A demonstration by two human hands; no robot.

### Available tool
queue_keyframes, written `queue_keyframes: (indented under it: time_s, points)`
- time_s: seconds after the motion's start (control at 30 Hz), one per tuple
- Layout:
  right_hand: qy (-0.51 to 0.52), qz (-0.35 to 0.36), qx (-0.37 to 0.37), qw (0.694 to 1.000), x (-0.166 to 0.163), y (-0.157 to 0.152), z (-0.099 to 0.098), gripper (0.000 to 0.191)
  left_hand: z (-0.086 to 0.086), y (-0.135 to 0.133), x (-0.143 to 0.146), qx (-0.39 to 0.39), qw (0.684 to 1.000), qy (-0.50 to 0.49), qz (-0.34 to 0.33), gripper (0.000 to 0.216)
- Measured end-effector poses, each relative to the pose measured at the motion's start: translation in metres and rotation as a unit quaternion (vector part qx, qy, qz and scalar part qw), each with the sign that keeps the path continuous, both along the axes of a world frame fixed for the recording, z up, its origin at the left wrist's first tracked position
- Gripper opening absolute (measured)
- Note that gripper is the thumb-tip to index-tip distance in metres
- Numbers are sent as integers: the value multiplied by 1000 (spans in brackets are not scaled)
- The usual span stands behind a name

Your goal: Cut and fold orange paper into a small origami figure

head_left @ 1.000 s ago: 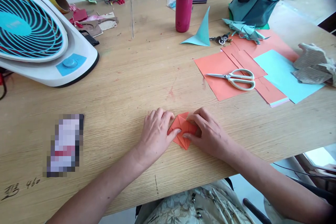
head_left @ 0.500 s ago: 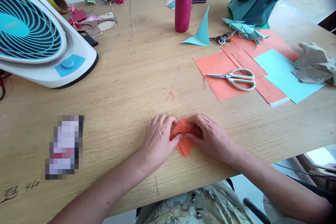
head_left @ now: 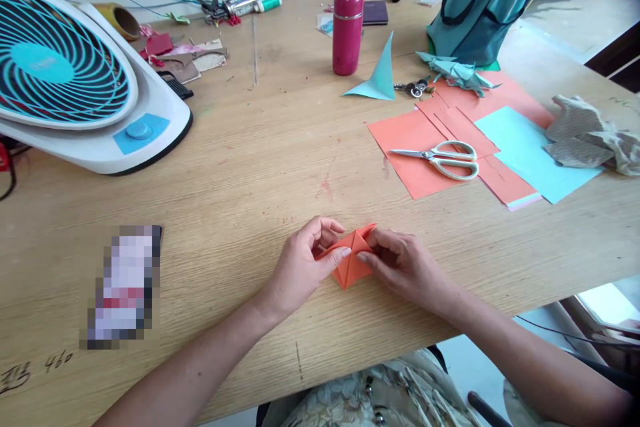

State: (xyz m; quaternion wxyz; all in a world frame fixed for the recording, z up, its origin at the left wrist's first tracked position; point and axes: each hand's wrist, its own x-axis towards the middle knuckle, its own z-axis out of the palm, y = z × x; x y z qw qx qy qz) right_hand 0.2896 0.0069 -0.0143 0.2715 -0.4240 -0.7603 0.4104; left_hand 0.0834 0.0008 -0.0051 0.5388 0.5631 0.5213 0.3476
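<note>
A small folded orange paper piece (head_left: 354,260) rests near the front edge of the wooden table (head_left: 260,167). My left hand (head_left: 305,267) pinches its left side between thumb and curled fingers. My right hand (head_left: 405,267) grips its right side, fingers bent over the upper corner. The two thumbs nearly meet at the centre crease. The paper's lower point faces me and parts of it are hidden under my fingers.
Orange sheets (head_left: 415,147) and a light blue sheet (head_left: 530,150) lie at the right with white-handled scissors (head_left: 443,159) on them. A magenta bottle (head_left: 347,30), a blue paper cone (head_left: 377,77), a teal bag (head_left: 480,3), a big fan (head_left: 70,87) and a blurred card (head_left: 125,287) are around.
Both hands have shifted on the orange piece: the fingers lifted from flat pressing into pinching its two sides. The camera view tilted slightly.
</note>
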Motion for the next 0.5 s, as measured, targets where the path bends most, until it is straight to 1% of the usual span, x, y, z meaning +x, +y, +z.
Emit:
queue_keyframes:
  time_s: [0.07, 0.1, 0.2, 0.27, 0.33, 0.4, 0.5]
  points:
    - [33, -15, -41, 999, -1, -1, 0, 24, -1, 2, 0, -14, 999, -23, -25, 14]
    - [44, -22, -49, 998, -1, -1, 0, 26, -2, 2, 0, -12, 999, -22, -35, 12]
    - [63, -43, -34, 996, -3, -2, -1, 31, 0, 2, 0, 6, 999, 8, -44, 10]
    - [78, -58, -20, 995, -5, -2, -2, 31, 1, 0, 1, 13, 999, 27, -35, 10]
    - [91, -66, -20, 993, -6, -2, -3, 30, 1, -2, 3, 15, 999, 24, -21, 11]
    - [92, -60, -29, 994, -7, -2, -3, 31, 0, -3, 4, 11, 1000, 2, -2, 13]
    - [75, -45, -40, 995, -9, -1, -3, 36, -2, -3, 4, -3, 999, -40, 30, 18]
